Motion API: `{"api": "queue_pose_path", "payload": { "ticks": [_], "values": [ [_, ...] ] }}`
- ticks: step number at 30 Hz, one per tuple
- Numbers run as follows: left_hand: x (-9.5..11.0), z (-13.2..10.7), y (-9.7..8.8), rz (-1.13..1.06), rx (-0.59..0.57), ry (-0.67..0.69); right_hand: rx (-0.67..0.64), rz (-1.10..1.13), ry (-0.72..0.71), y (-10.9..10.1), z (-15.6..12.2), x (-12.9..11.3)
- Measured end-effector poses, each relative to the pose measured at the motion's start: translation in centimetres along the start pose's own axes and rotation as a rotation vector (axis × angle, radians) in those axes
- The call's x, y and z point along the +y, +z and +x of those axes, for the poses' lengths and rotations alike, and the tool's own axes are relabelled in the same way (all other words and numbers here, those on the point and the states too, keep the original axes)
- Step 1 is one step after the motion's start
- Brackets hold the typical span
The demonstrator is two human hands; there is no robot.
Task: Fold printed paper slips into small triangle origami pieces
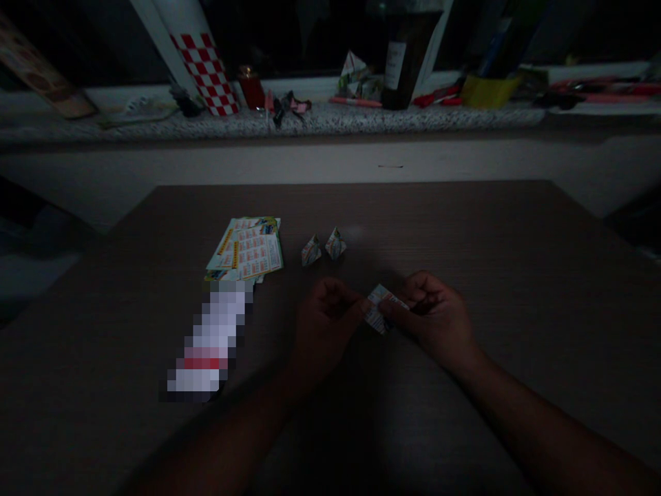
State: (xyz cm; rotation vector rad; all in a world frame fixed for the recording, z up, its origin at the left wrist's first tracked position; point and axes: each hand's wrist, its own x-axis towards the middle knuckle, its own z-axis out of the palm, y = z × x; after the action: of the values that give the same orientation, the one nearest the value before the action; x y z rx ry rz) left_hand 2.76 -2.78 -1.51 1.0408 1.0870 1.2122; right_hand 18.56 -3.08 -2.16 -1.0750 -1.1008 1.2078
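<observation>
A small piece of folded printed paper, turned like a diamond, is between my two hands above the table. My left hand pinches its left corner between thumb and fingers. On the other side, my right hand grips the right part, its thumb lying across the front. Two finished-looking folded paper pieces, one on the left and one on the right, stand on the table just beyond my hands. A stack of printed paper slips lies farther left, fanned unevenly.
A pixelated, phone-like bright rectangle lies left of my left arm on the dark wooden table. Behind, a granite sill carries a red-checked tube, a dark bottle, a small red bottle and a yellow container.
</observation>
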Motion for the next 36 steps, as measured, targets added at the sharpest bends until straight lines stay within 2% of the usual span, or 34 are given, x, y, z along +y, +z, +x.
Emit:
{"api": "queue_pose_path", "payload": {
  "ticks": [3, 6, 12, 17, 23, 31, 36],
  "values": [
    [-0.2, 0.1, 0.0, -0.018, -0.041, -0.049, 0.007, -0.037, -0.03, 0.0, 0.0, 0.0],
    [-0.1, 0.1, 0.0, -0.008, -0.029, -0.069, 0.012, -0.051, -0.017, 0.1, -0.1, 0.1],
    [0.8, 0.1, -0.1, 0.093, 0.023, -0.001, -0.003, -0.002, 0.023, 0.0, -0.1, -0.1],
    [0.0, 0.2, -0.2, 0.107, -0.004, 0.02, -0.01, -0.024, -0.005, 0.1, -0.2, 0.1],
    [-0.1, 0.3, -0.1, 0.047, -0.062, -0.047, 0.022, -0.107, -0.057, 0.3, -0.1, 0.0],
    [0.7, 0.5, -0.4, 0.084, -0.008, -0.077, 0.039, -0.137, -0.053, 0.2, 0.0, -0.6],
    [0.3, 0.7, -0.7, -0.061, -0.046, -0.159, 0.048, -0.118, -0.02, -0.1, 0.3, -0.4]
  ]
}}
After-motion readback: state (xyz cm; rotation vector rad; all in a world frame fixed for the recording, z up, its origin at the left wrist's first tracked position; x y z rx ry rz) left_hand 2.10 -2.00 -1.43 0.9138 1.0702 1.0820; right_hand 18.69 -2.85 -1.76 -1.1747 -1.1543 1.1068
